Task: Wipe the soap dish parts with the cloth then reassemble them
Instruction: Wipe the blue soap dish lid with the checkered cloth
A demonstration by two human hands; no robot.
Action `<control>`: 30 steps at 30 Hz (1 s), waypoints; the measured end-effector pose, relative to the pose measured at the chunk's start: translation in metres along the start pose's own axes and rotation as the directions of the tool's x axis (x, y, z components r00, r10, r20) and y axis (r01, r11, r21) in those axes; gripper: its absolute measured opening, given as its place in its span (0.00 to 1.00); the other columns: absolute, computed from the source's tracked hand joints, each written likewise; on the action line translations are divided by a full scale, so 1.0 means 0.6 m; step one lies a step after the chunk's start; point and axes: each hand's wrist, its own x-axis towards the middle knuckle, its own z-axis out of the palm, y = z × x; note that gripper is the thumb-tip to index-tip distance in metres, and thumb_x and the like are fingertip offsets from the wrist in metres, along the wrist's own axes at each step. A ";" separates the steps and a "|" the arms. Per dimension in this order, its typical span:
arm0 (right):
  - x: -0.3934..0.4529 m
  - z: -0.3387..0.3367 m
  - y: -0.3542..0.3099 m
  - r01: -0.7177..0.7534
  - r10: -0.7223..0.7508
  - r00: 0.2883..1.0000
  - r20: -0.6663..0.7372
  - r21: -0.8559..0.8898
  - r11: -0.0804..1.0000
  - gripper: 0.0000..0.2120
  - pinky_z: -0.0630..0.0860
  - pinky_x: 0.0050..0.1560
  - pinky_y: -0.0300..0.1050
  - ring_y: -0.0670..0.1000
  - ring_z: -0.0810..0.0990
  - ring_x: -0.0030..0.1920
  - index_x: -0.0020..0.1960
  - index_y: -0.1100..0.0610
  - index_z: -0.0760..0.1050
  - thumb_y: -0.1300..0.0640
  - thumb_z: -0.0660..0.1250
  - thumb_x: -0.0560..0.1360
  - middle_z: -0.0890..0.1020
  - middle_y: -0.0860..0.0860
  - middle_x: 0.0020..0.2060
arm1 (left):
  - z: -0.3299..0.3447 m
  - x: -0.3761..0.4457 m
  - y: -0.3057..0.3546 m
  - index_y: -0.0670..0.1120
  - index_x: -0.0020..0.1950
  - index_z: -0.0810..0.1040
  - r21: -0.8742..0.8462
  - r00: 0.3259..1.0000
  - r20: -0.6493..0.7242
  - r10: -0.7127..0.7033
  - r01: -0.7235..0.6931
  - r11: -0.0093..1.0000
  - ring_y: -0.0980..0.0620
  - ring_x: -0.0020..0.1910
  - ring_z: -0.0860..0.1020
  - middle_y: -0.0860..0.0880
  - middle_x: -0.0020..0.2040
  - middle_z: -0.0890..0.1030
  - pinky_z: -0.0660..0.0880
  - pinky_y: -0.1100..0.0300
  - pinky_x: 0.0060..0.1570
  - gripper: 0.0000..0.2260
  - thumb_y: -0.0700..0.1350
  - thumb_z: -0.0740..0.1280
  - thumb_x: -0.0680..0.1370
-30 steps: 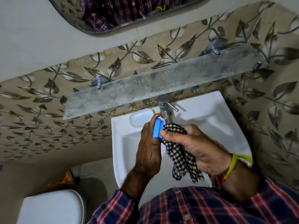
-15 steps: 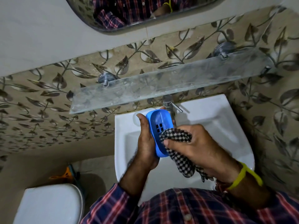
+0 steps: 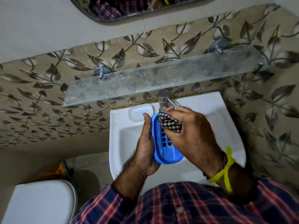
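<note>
Swung round since a second ago, going from edge-on to face-up with the slotted inside on show, and dropped lower over the white sink [image 3: 226, 123]. Blue soap dish tray [image 3: 163, 147] now cradled along its left rim by the left hand [image 3: 145, 147], thumb hooked over the top end, fingers underneath out of sight. Right hand [image 3: 192, 135] clenched around a wad of checked cloth [image 3: 169, 122], pressing it into the tray's upper end, just below the tap [image 3: 163, 98]. Looks like thin, stiff plastic, so light and probably a bit slick if damp. Best gripped by the long rims, not the slotted floor, which likely flexes. Cloth is soft and bunches easily, good for getting into the drain holes. No second dish part anywhere in view, so reassembly probably a way off.
</note>
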 end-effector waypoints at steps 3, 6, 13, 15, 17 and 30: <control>-0.008 0.010 -0.005 0.045 -0.044 0.999 0.025 -0.021 0.999 0.12 0.82 0.47 0.50 0.51 0.83 0.51 0.52 0.55 0.82 0.62 0.75 0.69 0.83 0.47 0.51 | 0.000 -0.007 0.000 0.49 0.61 0.82 0.020 1.000 -0.010 0.004 -0.004 1.000 0.48 0.52 0.84 0.45 0.56 0.85 0.83 0.53 0.49 0.32 0.67 0.46 0.81; -0.015 0.014 -0.007 0.105 -0.101 0.992 0.077 -0.056 0.993 0.13 0.82 0.47 0.53 0.55 0.83 0.53 0.53 0.56 0.82 0.62 0.75 0.69 0.82 0.49 0.51 | -0.003 -0.008 0.004 0.48 0.67 0.78 0.003 1.000 -0.009 0.017 -0.017 1.000 0.44 0.60 0.82 0.42 0.62 0.82 0.80 0.50 0.57 0.33 0.67 0.45 0.81; -0.040 0.011 -0.002 0.154 -0.148 0.988 0.044 -0.306 0.940 0.21 0.78 0.35 0.47 0.58 0.83 0.39 0.59 0.50 0.82 0.58 0.72 0.66 0.83 0.52 0.44 | -0.011 -0.015 -0.014 0.49 0.71 0.75 0.009 0.999 0.036 0.029 -0.029 1.000 0.40 0.62 0.76 0.41 0.64 0.79 0.76 0.47 0.59 0.32 0.67 0.44 0.82; -0.031 0.017 -0.004 0.136 -0.135 0.991 0.023 -0.262 0.955 0.21 0.79 0.36 0.47 0.58 0.83 0.40 0.59 0.52 0.82 0.59 0.73 0.66 0.83 0.53 0.45 | -0.011 -0.016 -0.011 0.48 0.71 0.74 0.021 0.999 0.024 0.033 -0.033 0.999 0.40 0.63 0.76 0.41 0.64 0.79 0.76 0.46 0.59 0.33 0.66 0.44 0.82; -0.034 0.024 -0.012 0.175 -0.162 0.984 0.076 -0.235 0.956 0.21 0.80 0.37 0.49 0.58 0.84 0.40 0.60 0.53 0.82 0.58 0.72 0.67 0.84 0.54 0.46 | -0.013 -0.017 -0.005 0.47 0.72 0.73 0.020 0.998 0.034 0.044 -0.045 0.999 0.40 0.62 0.77 0.40 0.64 0.79 0.76 0.47 0.60 0.33 0.67 0.44 0.82; -0.061 0.026 -0.005 0.287 -0.253 0.957 0.144 -0.321 0.903 0.25 0.82 0.35 0.54 0.60 0.83 0.38 0.62 0.54 0.81 0.60 0.78 0.65 0.83 0.55 0.45 | -0.021 -0.020 -0.003 0.48 0.72 0.73 -0.005 0.995 0.102 0.002 -0.001 1.000 0.43 0.55 0.78 0.40 0.58 0.78 0.77 0.48 0.56 0.33 0.67 0.44 0.82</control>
